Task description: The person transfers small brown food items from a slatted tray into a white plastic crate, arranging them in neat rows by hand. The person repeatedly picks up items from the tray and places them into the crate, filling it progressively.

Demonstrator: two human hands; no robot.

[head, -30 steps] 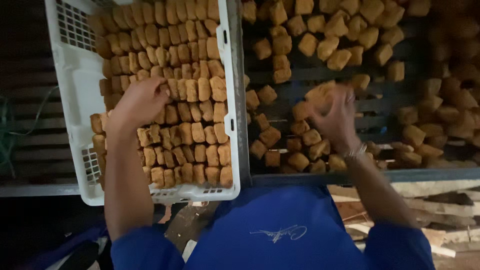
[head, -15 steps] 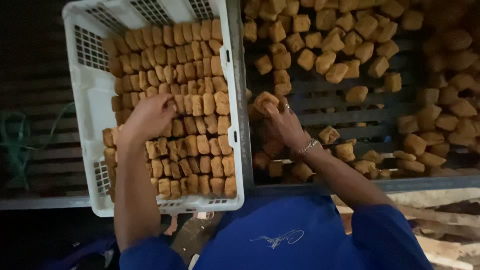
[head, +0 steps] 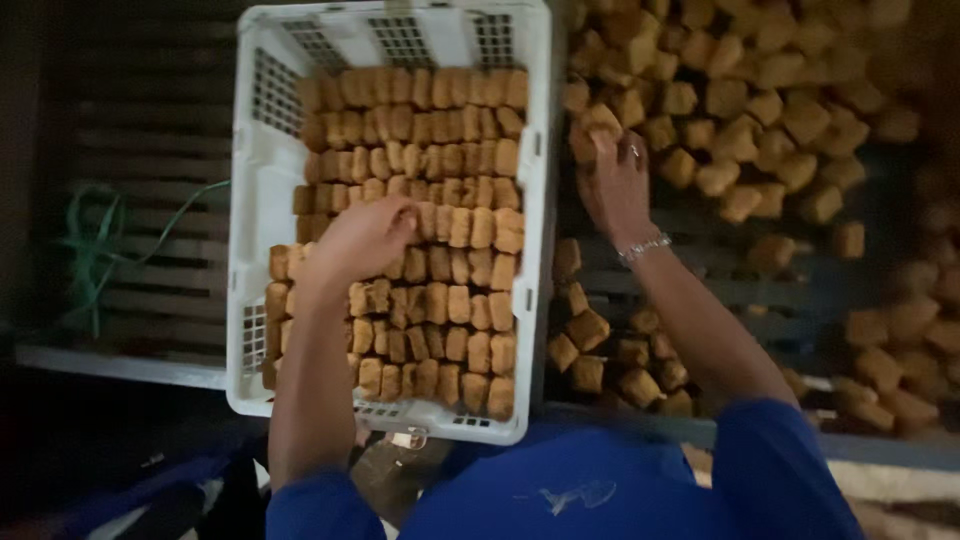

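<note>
A white slotted plastic crate (head: 250,180) holds neat rows of golden-brown fried cubes (head: 440,160). My left hand (head: 365,238) rests on the rows in the crate's middle, fingers curled over the cubes. My right hand (head: 615,180) is to the right of the crate over a dark slatted rack (head: 700,270), fingers closed around a few loose cubes (head: 595,125). A metal bracelet (head: 645,246) sits on that wrist. Both arms wear blue sleeves.
Many loose fried cubes (head: 760,130) lie scattered over the rack to the right and near its front edge (head: 600,360). A green cord (head: 95,240) lies on dark wooden slats left of the crate. A pale ledge (head: 110,365) runs along the front.
My right hand has moved left and away from me across the rack, gripping cubes beside the crate's right wall. My left hand stays on the rows. The view has shifted right.
</note>
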